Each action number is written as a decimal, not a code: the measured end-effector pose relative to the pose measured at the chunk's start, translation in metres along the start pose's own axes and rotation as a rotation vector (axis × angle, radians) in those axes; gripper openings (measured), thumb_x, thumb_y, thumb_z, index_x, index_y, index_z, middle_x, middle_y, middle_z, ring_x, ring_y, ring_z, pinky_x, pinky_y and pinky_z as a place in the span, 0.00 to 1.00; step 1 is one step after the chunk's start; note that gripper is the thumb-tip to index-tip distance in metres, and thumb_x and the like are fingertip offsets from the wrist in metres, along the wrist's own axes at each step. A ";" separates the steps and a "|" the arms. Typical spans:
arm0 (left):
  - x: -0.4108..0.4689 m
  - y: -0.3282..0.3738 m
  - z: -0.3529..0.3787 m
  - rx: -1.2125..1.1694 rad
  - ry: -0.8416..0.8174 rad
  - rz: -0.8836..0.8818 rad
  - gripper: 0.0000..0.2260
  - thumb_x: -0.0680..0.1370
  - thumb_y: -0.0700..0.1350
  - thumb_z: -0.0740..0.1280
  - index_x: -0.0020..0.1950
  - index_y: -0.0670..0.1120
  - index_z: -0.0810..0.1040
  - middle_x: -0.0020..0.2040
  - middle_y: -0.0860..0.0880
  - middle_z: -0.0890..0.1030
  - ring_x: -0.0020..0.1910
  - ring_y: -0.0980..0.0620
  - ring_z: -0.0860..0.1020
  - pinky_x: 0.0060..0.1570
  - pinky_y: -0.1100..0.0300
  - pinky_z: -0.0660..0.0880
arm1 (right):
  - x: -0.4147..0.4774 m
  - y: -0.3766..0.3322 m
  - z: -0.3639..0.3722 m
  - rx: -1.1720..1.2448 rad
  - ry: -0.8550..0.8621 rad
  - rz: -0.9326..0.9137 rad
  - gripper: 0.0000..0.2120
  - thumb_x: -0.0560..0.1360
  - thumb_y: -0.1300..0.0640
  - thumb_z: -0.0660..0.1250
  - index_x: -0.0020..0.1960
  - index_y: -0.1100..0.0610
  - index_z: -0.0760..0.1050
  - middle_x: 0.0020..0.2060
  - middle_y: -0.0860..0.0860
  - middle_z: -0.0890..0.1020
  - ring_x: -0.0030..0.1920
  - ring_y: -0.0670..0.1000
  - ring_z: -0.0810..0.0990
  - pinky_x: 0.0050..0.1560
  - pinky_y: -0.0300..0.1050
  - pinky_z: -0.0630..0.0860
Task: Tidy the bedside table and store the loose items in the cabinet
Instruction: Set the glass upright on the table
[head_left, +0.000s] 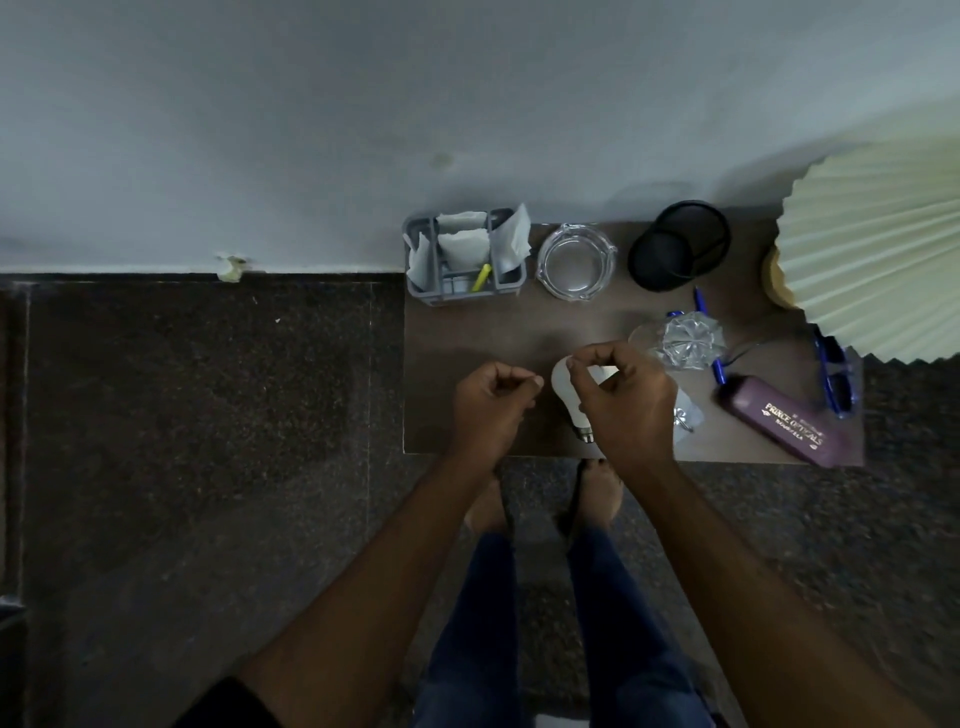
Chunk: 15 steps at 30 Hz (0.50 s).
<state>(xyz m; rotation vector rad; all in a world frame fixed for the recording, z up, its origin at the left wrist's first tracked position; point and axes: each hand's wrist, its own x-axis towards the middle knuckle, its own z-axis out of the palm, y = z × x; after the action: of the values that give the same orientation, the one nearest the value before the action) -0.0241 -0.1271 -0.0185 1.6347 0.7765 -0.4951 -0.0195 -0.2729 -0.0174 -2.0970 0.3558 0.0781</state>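
table (467, 332) set against wall. lampshade (872, 260) over back right corner. case (784, 421) at front right corner. caddy (457, 296) at back left corner; bowl (575, 260), cup (675, 244) along back edge. bulb (563, 384) lies near front edge, partly under right hand (623, 405). left hand (488, 402) just beside, apart. both hands curled, fingertips pinched; contents cannot be told.

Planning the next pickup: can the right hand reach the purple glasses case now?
Probably yes: the purple case lies uncovered just right of the right hand, only a flat packet between.
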 end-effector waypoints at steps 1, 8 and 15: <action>-0.001 0.000 0.003 0.008 0.003 -0.001 0.03 0.76 0.41 0.73 0.47 0.43 0.82 0.44 0.44 0.86 0.41 0.50 0.84 0.37 0.63 0.79 | -0.002 0.003 -0.002 0.004 0.004 0.019 0.05 0.75 0.58 0.73 0.45 0.48 0.80 0.42 0.41 0.85 0.35 0.45 0.83 0.40 0.45 0.81; -0.003 -0.001 0.019 0.013 -0.020 0.004 0.07 0.76 0.45 0.73 0.47 0.41 0.82 0.42 0.43 0.86 0.40 0.51 0.83 0.39 0.59 0.79 | -0.011 0.014 -0.019 -0.002 0.043 0.057 0.02 0.75 0.57 0.74 0.46 0.54 0.82 0.43 0.42 0.85 0.31 0.41 0.79 0.36 0.38 0.77; -0.003 0.007 0.040 0.012 -0.048 0.024 0.08 0.78 0.45 0.71 0.46 0.40 0.84 0.39 0.48 0.85 0.37 0.57 0.81 0.36 0.63 0.77 | -0.016 0.022 -0.038 0.063 0.109 0.136 0.04 0.76 0.54 0.74 0.44 0.52 0.81 0.38 0.42 0.84 0.36 0.43 0.83 0.39 0.43 0.80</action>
<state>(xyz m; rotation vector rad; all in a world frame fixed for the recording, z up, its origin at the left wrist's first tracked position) -0.0171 -0.1671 -0.0197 1.6353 0.7190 -0.5209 -0.0443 -0.3121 -0.0125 -2.0172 0.5595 0.0328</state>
